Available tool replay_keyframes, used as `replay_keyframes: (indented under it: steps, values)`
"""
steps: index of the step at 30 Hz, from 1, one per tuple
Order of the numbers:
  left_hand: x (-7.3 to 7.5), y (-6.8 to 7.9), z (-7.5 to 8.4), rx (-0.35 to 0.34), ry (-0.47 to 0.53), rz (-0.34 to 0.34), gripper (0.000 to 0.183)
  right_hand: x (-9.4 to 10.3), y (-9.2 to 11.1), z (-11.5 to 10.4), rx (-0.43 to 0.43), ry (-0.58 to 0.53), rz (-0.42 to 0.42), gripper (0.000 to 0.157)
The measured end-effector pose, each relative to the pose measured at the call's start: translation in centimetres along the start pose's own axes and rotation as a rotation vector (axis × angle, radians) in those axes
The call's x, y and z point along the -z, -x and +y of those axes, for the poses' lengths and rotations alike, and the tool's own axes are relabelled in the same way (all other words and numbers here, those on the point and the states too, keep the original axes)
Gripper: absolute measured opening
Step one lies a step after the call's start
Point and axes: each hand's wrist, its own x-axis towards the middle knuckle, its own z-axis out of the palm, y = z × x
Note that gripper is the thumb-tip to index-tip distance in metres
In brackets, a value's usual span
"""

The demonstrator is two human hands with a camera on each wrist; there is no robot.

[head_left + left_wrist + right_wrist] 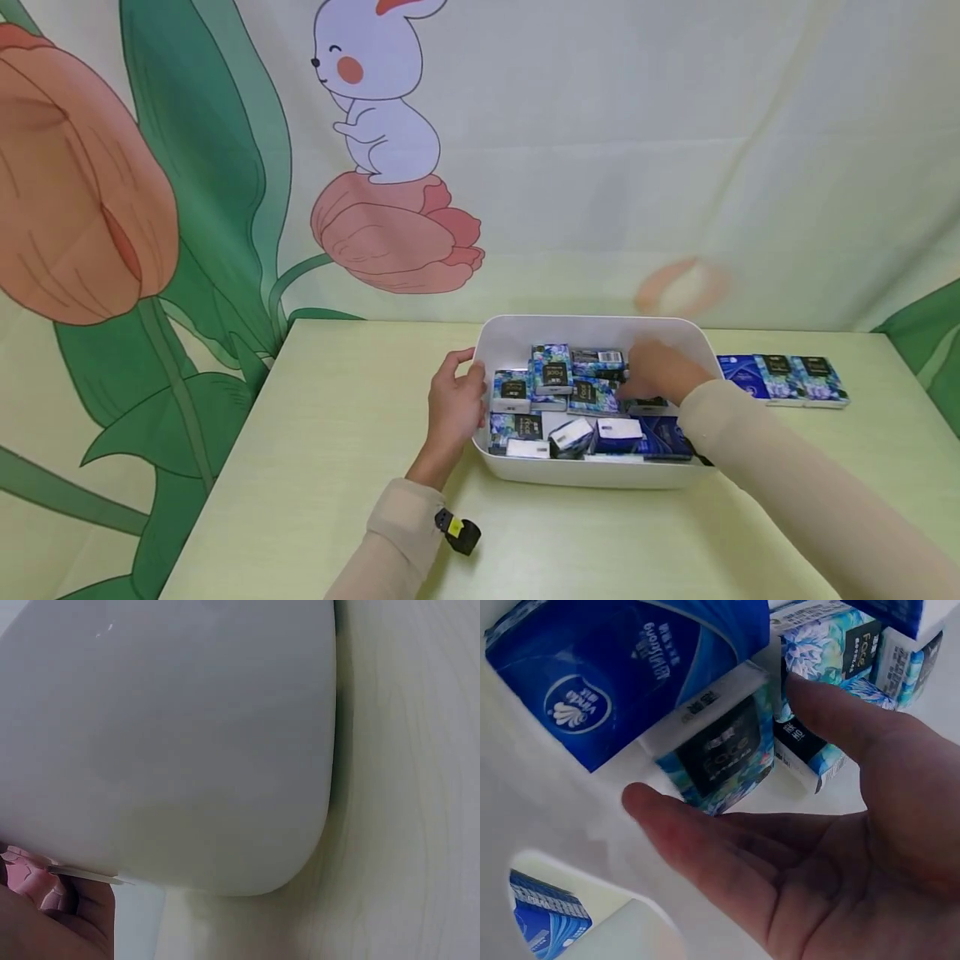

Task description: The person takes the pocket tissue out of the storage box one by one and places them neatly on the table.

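Head view: the left hand (454,400) is gripping the white box (600,475) at nine o'clock. Left wrist view: it is likely steadying it. Right wrist view: the right hand (889,844) is spreading wide, holding nothing; a tissue pack (724,750) inside, at eleven o'clock, is probably needing a soft squeeze.

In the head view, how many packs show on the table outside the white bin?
3, in a row right of the white bin: a blue pack nearest it, a floral pack in the middle, a second floral pack at the far end. Others may be hidden.
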Motion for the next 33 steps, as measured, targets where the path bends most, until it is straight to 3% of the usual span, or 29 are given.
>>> replay_keyframes:
  steps: [8, 10, 14, 18, 20, 26, 30, 33]
  values:
    - [-0.1, 0.0, -0.1, -0.029, -0.018, 0.021, 0.031, -0.1, 0.3, 0.5, 0.053, -0.024, 0.068, 0.022]
    - [-0.2, 0.0, -0.1, -0.035, -0.034, 0.024, 0.03, 0.3, 0.6, 0.6, 0.028, -0.006, 0.075, 0.024]
    - [-0.2, 0.0, -0.1, -0.046, -0.066, 0.036, 0.031, 2.4, 1.8, 1.3, 0.013, -0.01, 0.087, 0.035]
    - [-0.2, -0.1, 0.1, -0.054, -0.088, 0.047, 0.03, 5.0, 4.7, 2.3, 0.03, -0.12, 0.143, 0.04]
    - [-0.1, -0.1, 0.2, -0.055, -0.093, 0.052, 0.029, 6.1, 6.2, 3.0, 0.029, -0.14, 0.191, 0.051]
    - [0.0, -0.1, 0.2, -0.056, -0.107, 0.054, 0.028, 8.1, 9.4, 7.8, -0.016, -0.139, 0.244, 0.087]
    - [-0.1, -0.1, 0.1, -0.047, -0.103, 0.051, 0.028, 8.2, 10.6, 12.4, -0.078, -0.12, 0.276, 0.09]
    - [-0.2, 0.0, 0.1, -0.046, -0.087, 0.048, 0.028, 7.0, 10.4, 16.7, -0.169, -0.117, 0.334, 0.088]
